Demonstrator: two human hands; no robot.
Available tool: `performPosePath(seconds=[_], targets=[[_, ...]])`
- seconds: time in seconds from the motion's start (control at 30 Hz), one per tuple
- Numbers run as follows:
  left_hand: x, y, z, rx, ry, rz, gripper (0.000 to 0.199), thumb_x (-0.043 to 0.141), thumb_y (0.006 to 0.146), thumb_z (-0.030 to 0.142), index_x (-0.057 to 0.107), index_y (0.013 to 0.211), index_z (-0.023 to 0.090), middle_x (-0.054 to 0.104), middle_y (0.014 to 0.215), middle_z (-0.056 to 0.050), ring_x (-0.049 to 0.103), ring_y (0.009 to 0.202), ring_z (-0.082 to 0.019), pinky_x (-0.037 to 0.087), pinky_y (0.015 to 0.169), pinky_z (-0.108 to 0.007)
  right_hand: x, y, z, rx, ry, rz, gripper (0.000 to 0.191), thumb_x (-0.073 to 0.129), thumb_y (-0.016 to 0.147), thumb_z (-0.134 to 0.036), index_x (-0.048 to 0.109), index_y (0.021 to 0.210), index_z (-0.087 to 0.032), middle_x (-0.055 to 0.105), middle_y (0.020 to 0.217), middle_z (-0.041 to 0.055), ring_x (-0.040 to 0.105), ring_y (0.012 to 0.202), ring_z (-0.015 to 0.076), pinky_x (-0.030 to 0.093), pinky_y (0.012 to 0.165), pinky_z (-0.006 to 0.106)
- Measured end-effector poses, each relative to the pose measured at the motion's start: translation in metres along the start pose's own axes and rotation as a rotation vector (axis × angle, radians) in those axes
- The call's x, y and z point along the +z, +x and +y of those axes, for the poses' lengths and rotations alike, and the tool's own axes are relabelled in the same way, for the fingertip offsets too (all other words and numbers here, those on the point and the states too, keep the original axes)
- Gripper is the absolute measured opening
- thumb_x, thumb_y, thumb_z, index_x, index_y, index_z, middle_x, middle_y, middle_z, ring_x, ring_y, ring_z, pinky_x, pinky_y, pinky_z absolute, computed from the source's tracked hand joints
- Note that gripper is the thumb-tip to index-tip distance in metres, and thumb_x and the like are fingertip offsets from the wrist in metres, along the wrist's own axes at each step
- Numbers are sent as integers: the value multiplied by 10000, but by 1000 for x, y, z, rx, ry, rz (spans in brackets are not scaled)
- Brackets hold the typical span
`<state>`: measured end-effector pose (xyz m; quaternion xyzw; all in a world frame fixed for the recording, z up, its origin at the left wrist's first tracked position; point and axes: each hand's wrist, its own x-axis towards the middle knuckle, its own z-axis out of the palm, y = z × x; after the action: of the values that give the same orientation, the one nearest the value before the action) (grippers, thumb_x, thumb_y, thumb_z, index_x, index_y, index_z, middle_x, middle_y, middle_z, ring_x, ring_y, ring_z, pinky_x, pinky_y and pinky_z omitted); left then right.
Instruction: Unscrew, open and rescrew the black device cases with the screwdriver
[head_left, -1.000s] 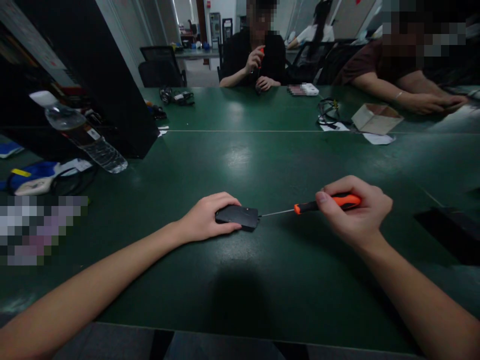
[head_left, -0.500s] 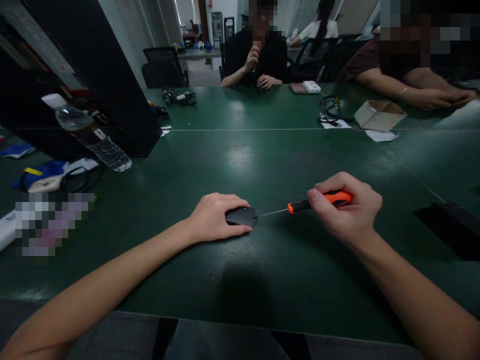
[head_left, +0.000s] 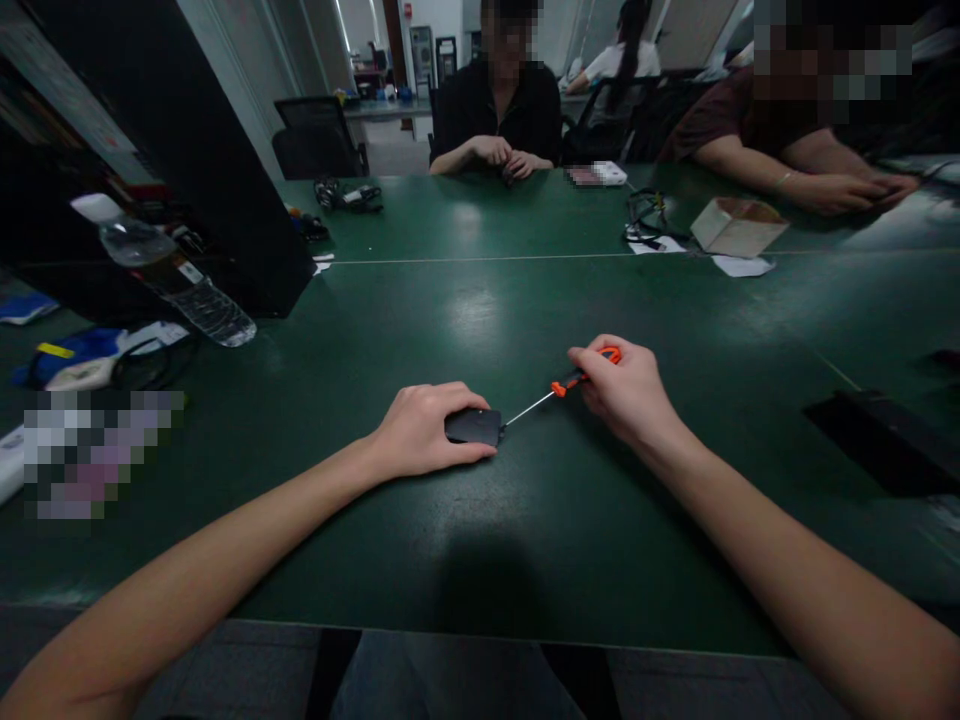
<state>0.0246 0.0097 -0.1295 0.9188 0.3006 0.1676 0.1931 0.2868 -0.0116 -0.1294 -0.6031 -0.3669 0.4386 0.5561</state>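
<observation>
A small dark box-like device [head_left: 474, 427] lies on the green table [head_left: 390, 560], gripped at its sides by the thumb and fingers of my left hand [head_left: 424, 430]. To the right, my right hand [head_left: 626, 390] is closed round the orange and black handle of a screwdriver [head_left: 531, 408]. Its thin metal shaft slants down to the left, and the tip is at the device's right end. Whether the tip sits inside the device is too small to tell.
At the left stand a black cabinet [head_left: 247, 240] and a tilted plastic bottle [head_left: 176, 275]. Cables [head_left: 349, 195] and an open box [head_left: 739, 227] lie farther back. A dark object [head_left: 885, 440] is at the right. People sit across the table.
My right hand has moved left and slightly up, and the screwdriver now slants more steeply. Across the table, a person's raised hand has come down. The view has shifted slightly.
</observation>
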Motion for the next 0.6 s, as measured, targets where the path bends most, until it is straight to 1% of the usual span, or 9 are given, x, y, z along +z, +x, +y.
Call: performPosePath(seconds=[0.1, 0.2, 0.27, 0.33, 0.4, 0.43, 0.47, 0.5, 0.6], targets=[[1, -1, 0, -1, 16, 16, 405, 771, 843, 503, 713, 1130, 222, 752, 1096, -29, 713, 959, -227, 503, 812, -325, 5, 8, 10, 94, 65, -55, 305, 732, 727, -282, 437, 657, -244, 355, 361, -112, 255, 288, 51, 142, 301, 182], [1, -2, 1, 2, 14, 25, 400, 764, 849, 497, 713, 1136, 224, 754, 1103, -28, 716, 964, -224, 504, 799, -321, 4, 11, 14, 37, 42, -67, 292, 714, 757, -308, 444, 665, -247, 354, 372, -110, 268, 291, 57, 152, 301, 187], [2, -2, 0, 9, 7, 28, 404, 764, 848, 497, 713, 1139, 222, 754, 1097, -26, 715, 961, -221, 506, 799, -322, -2, 8, 10, -201, -53, -18, 272, 705, 785, -326, 475, 664, -245, 395, 410, -95, 340, 309, 74, 223, 306, 204], [3, -2, 0, 11, 6, 35, 414, 764, 843, 504, 715, 1138, 217, 753, 1081, -26, 713, 941, -217, 507, 798, -324, -11, 0, 3, -644, -203, 46, 237, 722, 791, -298, 528, 670, -237, 494, 483, -67, 451, 367, 90, 336, 349, 223], [3, -2, 0, 9, 10, 40, 426, 763, 841, 514, 717, 1137, 212, 750, 1064, -27, 711, 924, -214, 505, 798, -327, -20, -12, -9, -1112, -342, -4, 185, 746, 793, -239, 581, 709, -231, 596, 565, -52, 540, 430, 93, 424, 412, 222], [3, -1, 0, 8, 11, 38, 431, 762, 840, 517, 717, 1139, 210, 749, 1059, -26, 710, 919, -213, 503, 796, -327, -24, -18, -16, -1278, -404, -85, 169, 752, 804, -215, 598, 738, -231, 633, 596, -52, 570, 451, 90, 447, 434, 214], [3, -1, 0, 5, 10, 33, 432, 763, 840, 518, 717, 1139, 209, 747, 1054, -25, 708, 917, -212, 501, 793, -326, -28, -24, -23, -1376, -471, -177, 159, 754, 823, -204, 607, 767, -230, 658, 616, -54, 593, 466, 88, 459, 448, 206], [3, -1, 0, 3, 7, 29, 431, 764, 841, 515, 716, 1140, 209, 745, 1053, -24, 708, 918, -211, 499, 791, -324, -32, -30, -31, -1409, -548, -259, 151, 750, 850, -209, 613, 790, -227, 672, 625, -54, 608, 476, 86, 462, 456, 199], [1, 0, 2, -1, -14, 13, 425, 772, 841, 502, 715, 1140, 206, 744, 1066, -28, 709, 940, -213, 495, 786, -313, -41, -42, -51, -1295, -828, -400, 144, 701, 938, -307, 651, 846, -208, 698, 670, -27, 631, 518, 87, 457, 485, 206]])
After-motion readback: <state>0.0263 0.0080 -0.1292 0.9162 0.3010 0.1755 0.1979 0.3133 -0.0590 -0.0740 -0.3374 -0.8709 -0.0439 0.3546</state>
